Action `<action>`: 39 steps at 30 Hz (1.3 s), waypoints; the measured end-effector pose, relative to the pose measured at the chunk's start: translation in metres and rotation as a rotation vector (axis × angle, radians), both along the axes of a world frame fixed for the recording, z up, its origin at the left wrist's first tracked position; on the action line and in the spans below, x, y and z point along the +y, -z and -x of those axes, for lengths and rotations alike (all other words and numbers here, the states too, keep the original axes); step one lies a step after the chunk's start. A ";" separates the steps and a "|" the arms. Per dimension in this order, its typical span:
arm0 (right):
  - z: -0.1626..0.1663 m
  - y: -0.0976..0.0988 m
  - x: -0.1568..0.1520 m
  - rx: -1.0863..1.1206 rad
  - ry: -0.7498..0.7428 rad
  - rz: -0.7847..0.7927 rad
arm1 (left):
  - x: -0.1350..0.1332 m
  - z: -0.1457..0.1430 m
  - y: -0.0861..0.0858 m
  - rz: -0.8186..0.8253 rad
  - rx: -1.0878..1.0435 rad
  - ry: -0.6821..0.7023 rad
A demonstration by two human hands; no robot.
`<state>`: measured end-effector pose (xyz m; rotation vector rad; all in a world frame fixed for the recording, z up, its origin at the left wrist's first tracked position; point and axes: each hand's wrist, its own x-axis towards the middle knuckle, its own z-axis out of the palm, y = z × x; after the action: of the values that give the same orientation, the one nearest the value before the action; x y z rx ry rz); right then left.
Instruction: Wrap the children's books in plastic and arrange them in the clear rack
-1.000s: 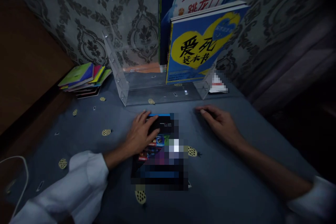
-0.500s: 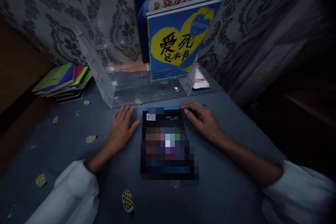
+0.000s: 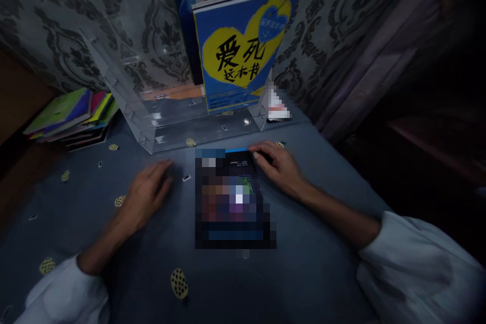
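Note:
A dark book (image 3: pixel 255 168) with a blue top edge lies flat on the cloth in front of me, much of its cover blurred into blocks. My right hand (image 3: pixel 279 166) rests at its upper right corner. The index fingertip touches the blue edge, with the thumb just below at the side; the fingers are stretched, not wrapped round the book. Left of the book, apart from it, my left hand (image 3: pixel 147 192) is low over the cloth, slightly smeared, fingers loosely extended and thumb apart, with nothing in it.
Behind the book stands a clear acrylic rack (image 3: pixel 142 131), holding a blue book with a yellow heart (image 3: pixel 231 55) and a taller book (image 3: pixel 184 20). A stack of colourful books (image 3: pixel 70 114) sits at the left. A white item (image 3: pixel 278 105), partly blurred, is right of the rack. Patterned cloth (image 3: pixel 322 263) covers the table.
My left hand has moved left, away from the dark book. My right hand stays at the book's upper right corner. The view has shifted slightly.

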<state>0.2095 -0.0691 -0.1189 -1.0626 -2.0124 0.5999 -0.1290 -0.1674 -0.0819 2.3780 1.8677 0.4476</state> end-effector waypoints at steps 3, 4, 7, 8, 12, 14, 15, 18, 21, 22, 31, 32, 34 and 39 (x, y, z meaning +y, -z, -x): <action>0.000 -0.001 -0.002 0.000 -0.010 -0.009 | 0.017 -0.035 0.000 -0.068 -0.046 0.177; 0.000 -0.001 -0.002 0.001 -0.017 -0.007 | 0.023 -0.043 0.003 -0.092 -0.034 0.206; 0.000 0.001 -0.002 0.007 -0.076 -0.016 | 0.037 -0.054 0.016 -0.156 0.028 0.230; 0.000 0.001 -0.002 0.009 -0.105 -0.026 | 0.039 -0.054 0.020 -0.175 0.045 0.230; -0.001 0.003 -0.001 -0.013 -0.169 -0.052 | 0.042 -0.052 0.031 -0.231 0.060 0.228; -0.001 0.003 -0.001 -0.039 -0.169 -0.055 | 0.041 -0.051 0.033 -0.247 0.053 0.230; -0.001 0.004 -0.002 -0.053 -0.169 -0.060 | 0.041 -0.052 0.033 -0.254 0.048 0.235; 0.000 0.006 -0.004 -0.108 -0.169 -0.095 | 0.041 -0.053 0.034 -0.271 0.027 0.251; 0.002 0.009 -0.005 -0.177 -0.172 -0.137 | 0.041 -0.054 0.034 -0.252 0.030 0.234; 0.003 0.010 -0.005 -0.195 -0.174 -0.149 | 0.041 -0.055 0.033 -0.250 0.040 0.229; 0.005 0.016 -0.005 -0.273 -0.167 -0.223 | 0.048 -0.061 0.026 -0.307 0.099 0.327; 0.006 0.017 -0.005 -0.275 -0.166 -0.227 | 0.049 -0.062 0.024 -0.311 0.101 0.332; 0.006 0.017 -0.006 -0.278 -0.161 -0.228 | 0.051 -0.064 0.022 -0.315 0.105 0.339; 0.005 0.015 -0.006 -0.308 -0.154 -0.220 | 0.053 -0.066 0.020 -0.318 0.110 0.351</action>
<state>0.2043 -0.0751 -0.1343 -0.9159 -2.3815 0.2940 -0.0628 -0.1141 -0.1023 2.9168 1.4555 0.6282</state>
